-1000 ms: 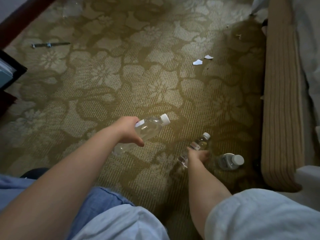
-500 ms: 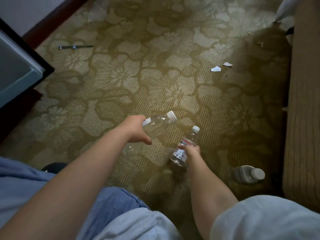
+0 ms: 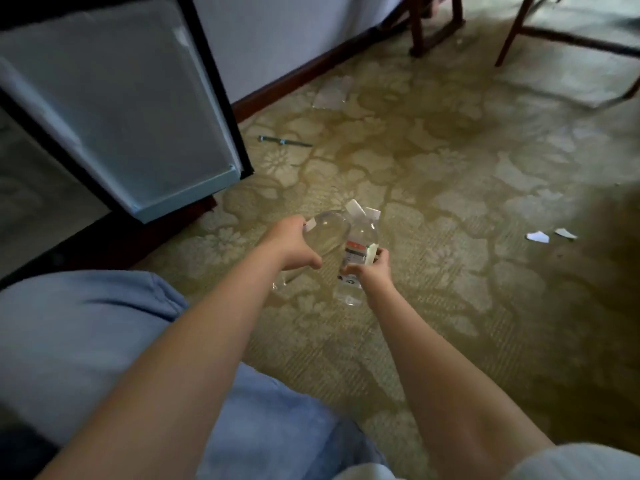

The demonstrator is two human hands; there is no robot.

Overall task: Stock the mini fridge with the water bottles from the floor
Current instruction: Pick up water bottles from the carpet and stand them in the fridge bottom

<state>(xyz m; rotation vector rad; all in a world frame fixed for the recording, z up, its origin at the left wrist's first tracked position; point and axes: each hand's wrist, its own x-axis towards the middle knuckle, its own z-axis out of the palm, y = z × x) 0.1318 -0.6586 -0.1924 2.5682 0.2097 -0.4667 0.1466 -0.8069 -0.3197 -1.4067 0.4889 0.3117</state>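
Note:
My left hand [image 3: 291, 245] grips a clear water bottle [image 3: 329, 233] tilted with its white cap toward the upper right. Right beside it, my right hand [image 3: 372, 270] holds a second clear bottle [image 3: 358, 251] with a red and white label, nearly upright, white cap on top. The two bottles touch near their caps above the patterned carpet. The mini fridge's open door [image 3: 114, 109] stands at the upper left, its pale inner panel facing me. The fridge interior is out of view.
Chair legs [image 3: 420, 29] stand at the top right by the wall's dark baseboard [image 3: 298, 84]. A thin metal tool [image 3: 284, 142] lies on the carpet near the door. Two paper scraps [image 3: 538, 236] lie at the right. My knees in blue fabric fill the bottom left.
My view has swung left and up toward the fridge door. Both hands carried their bottles left, closer together. The bottle left lying on the floor and the striped furniture have gone out of view.

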